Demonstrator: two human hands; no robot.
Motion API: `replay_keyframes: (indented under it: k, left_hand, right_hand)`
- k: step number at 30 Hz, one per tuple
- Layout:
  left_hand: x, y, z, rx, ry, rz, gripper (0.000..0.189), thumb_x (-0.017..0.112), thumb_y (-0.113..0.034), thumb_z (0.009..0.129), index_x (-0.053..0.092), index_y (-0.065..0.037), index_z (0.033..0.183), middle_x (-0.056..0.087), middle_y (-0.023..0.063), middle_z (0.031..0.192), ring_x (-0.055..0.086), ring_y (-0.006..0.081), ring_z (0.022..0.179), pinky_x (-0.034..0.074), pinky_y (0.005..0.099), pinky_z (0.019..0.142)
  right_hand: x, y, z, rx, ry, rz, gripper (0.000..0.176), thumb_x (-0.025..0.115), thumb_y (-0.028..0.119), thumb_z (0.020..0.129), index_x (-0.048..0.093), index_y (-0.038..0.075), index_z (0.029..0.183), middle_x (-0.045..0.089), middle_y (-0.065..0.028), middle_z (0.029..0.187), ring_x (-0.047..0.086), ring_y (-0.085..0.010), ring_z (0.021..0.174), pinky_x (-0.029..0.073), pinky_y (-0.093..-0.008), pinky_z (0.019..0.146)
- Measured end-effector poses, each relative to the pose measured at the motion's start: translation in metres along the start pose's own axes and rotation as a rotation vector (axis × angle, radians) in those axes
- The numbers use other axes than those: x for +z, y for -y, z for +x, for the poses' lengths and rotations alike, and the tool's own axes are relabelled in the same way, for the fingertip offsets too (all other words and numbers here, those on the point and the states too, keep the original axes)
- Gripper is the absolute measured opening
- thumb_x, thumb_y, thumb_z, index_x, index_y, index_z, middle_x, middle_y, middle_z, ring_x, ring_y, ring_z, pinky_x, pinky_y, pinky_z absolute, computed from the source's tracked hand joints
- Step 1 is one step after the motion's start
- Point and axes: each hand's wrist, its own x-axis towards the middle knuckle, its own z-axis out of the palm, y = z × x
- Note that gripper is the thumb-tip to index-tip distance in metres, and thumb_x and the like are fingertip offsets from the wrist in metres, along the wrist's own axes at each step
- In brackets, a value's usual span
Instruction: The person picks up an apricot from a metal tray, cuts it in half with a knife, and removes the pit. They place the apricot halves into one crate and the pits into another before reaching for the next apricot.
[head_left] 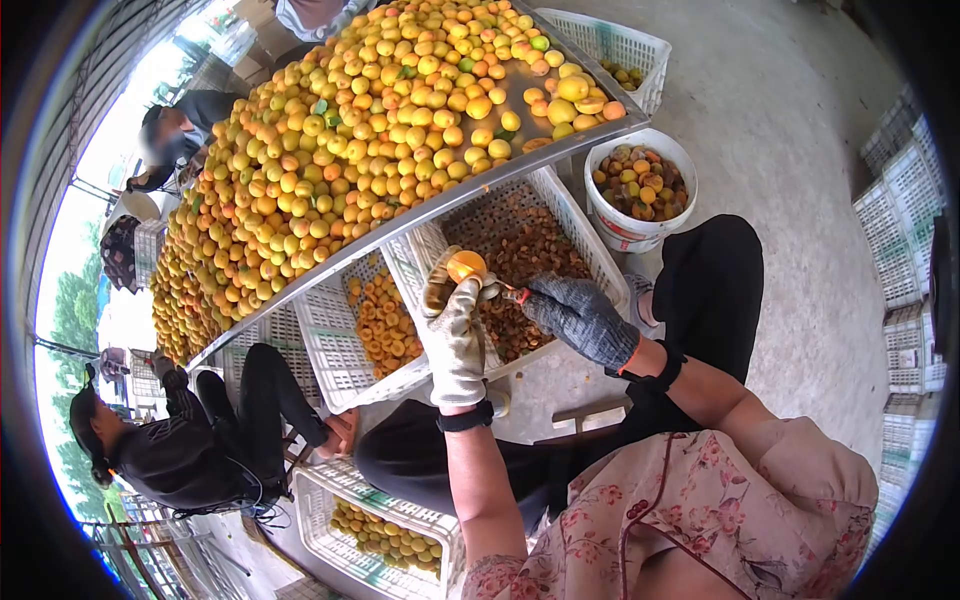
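My left hand (456, 340), in a whitish work glove, is closed around an orange-yellow apricot (466, 265). My right hand (582, 318), in a dark grey knitted glove, grips a small red-handled tool (515, 295). The tool's tip points at the left hand's fingers, close under the apricot; its exact shape is too small to tell. Both hands are above a white plastic crate (585, 225) with many brown apricot pits (535, 250) in it. Left of this stands another crate (335, 345) with opened, hollowed apricots (385, 325).
A metal-edged table (410, 218) heaped with apricots (340, 150) slopes across the front. At its right corner stands a white bucket (625, 232) of darker fruit. More crates (890, 240) are stacked far right. A co-worker in black (160, 450) sits at left; another person (205, 110) is behind the table.
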Motion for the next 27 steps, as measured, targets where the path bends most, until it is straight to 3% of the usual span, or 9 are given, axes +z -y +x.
replay_keyframes:
  k: [2,4,5,7,14,16,23,25,27]
  left_hand:
    - [0.001,0.001,0.0,0.03,-0.024,0.012,0.036,0.055,-0.002,0.087,0.05,0.004,0.122,0.06,0.0113,0.104,0.063,0.018,0.084,0.054,0.0268,0.073]
    - [0.002,0.002,-0.001,0.017,0.003,-0.043,0.036,0.055,-0.002,0.087,0.05,0.004,0.122,0.06,0.0114,0.104,0.062,0.0184,0.084,0.054,0.0269,0.073]
    - [0.002,0.002,-0.001,0.003,0.033,-0.097,0.036,0.056,-0.003,0.087,0.05,0.004,0.122,0.06,0.0115,0.104,0.062,0.0189,0.084,0.054,0.027,0.073]
    - [0.004,0.002,-0.001,-0.014,0.029,-0.093,0.035,0.056,-0.003,0.087,0.05,0.004,0.121,0.06,0.0117,0.104,0.062,0.0195,0.084,0.054,0.0275,0.074]
    - [0.007,0.01,-0.001,0.039,-0.007,0.027,0.03,0.056,-0.002,0.086,0.052,0.005,0.115,0.06,0.0111,0.101,0.062,0.0185,0.086,0.053,0.0288,0.076]
    - [0.01,0.013,0.0,0.055,-0.007,0.074,0.03,0.057,-0.003,0.086,0.053,0.005,0.115,0.061,0.0107,0.101,0.062,0.0177,0.086,0.052,0.0283,0.077]
    - [0.019,0.028,0.01,0.048,-0.027,0.08,0.032,0.058,-0.011,0.088,0.054,-0.001,0.118,0.063,0.0054,0.101,0.057,0.0117,0.091,0.045,0.0241,0.084]
    - [0.014,0.035,0.013,-0.07,0.042,-0.128,0.028,0.052,-0.017,0.093,0.055,-0.001,0.116,0.062,0.0066,0.1,0.057,0.013,0.09,0.045,0.0259,0.084]
    - [0.019,0.041,0.015,-0.07,0.048,-0.116,0.029,0.047,-0.025,0.095,0.056,-0.003,0.112,0.062,0.0075,0.096,0.057,0.0139,0.084,0.045,0.0252,0.077]
  right_hand:
    - [0.001,0.001,0.0,-0.02,-0.028,-0.026,0.025,0.064,0.022,0.086,0.064,-0.001,0.095,0.064,-0.0153,0.073,0.063,-0.0283,0.067,0.048,-0.0365,0.058]
    - [0.002,-0.003,-0.001,0.038,-0.003,0.031,0.023,0.062,0.013,0.088,0.061,-0.002,0.105,0.06,-0.0051,0.07,0.055,-0.0101,0.06,0.046,-0.0261,0.055]
    - [0.002,-0.005,-0.001,0.039,-0.003,0.031,0.023,0.062,0.013,0.088,0.061,-0.002,0.105,0.06,-0.0051,0.07,0.055,-0.0101,0.06,0.046,-0.0261,0.055]
    - [0.002,-0.008,0.0,0.101,-0.018,0.019,0.026,0.064,0.022,0.086,0.064,-0.002,0.096,0.065,-0.0151,0.075,0.064,-0.0288,0.068,0.049,-0.036,0.061]
    - [0.001,-0.006,0.0,-0.003,-0.083,-0.088,0.025,0.064,0.023,0.086,0.064,0.001,0.096,0.063,-0.0129,0.071,0.062,-0.0269,0.063,0.048,-0.035,0.058]
    - [0.0,-0.011,0.003,0.19,-0.001,0.072,0.023,0.062,0.023,0.087,0.064,0.001,0.095,0.062,-0.0122,0.069,0.06,-0.0261,0.06,0.047,-0.0344,0.057]
    - [0.01,-0.028,0.017,0.273,-0.03,0.231,0.023,0.06,0.023,0.088,0.063,0.001,0.092,0.062,-0.014,0.071,0.06,-0.0281,0.061,0.046,-0.0366,0.056]
    - [0.018,-0.034,0.022,0.008,-0.126,0.007,0.025,0.06,0.026,0.088,0.064,0.001,0.092,0.064,-0.0156,0.076,0.061,-0.0314,0.066,0.046,-0.039,0.058]
    - [0.017,-0.032,0.023,0.025,-0.122,-0.091,0.026,0.059,0.028,0.088,0.064,0.003,0.091,0.064,-0.0163,0.078,0.061,-0.0341,0.071,0.047,-0.0413,0.059]
